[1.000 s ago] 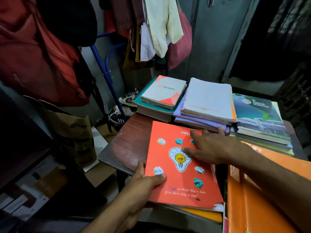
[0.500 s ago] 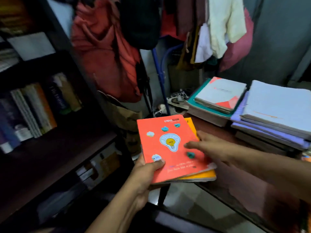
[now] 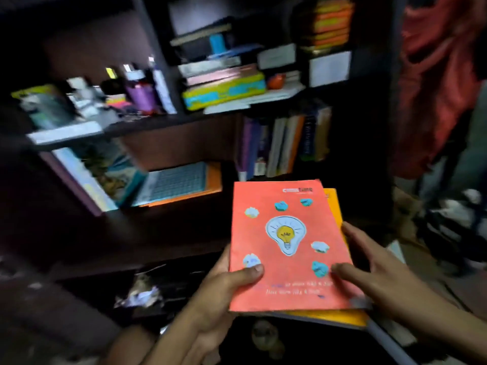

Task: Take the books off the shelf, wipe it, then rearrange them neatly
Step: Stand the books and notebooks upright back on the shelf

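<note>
An orange-red notebook (image 3: 287,248) with a light-bulb drawing lies on top of a yellow book (image 3: 334,206), and I hold both in front of a dark wooden shelf (image 3: 163,233). My left hand (image 3: 224,293) grips the stack at its lower left edge, thumb on the cover. My right hand (image 3: 369,272) rests on the right side, fingers spread across the cover and edge. The shelf board just behind the stack is bare and dark. Upright books (image 3: 284,143) stand in the compartment above it.
A leaning pile of books (image 3: 147,180) sits at the left of the middle shelf. The upper shelf carries stacked books, a yellow box (image 3: 224,90) and a purple bottle (image 3: 142,96). Red clothing (image 3: 437,75) hangs at the right. Crumpled paper (image 3: 139,296) lies below.
My view has swung left from the table with book stacks to the shelf. Both hands carried the orange-red notebook and yellow book off the table towards the shelf.
</note>
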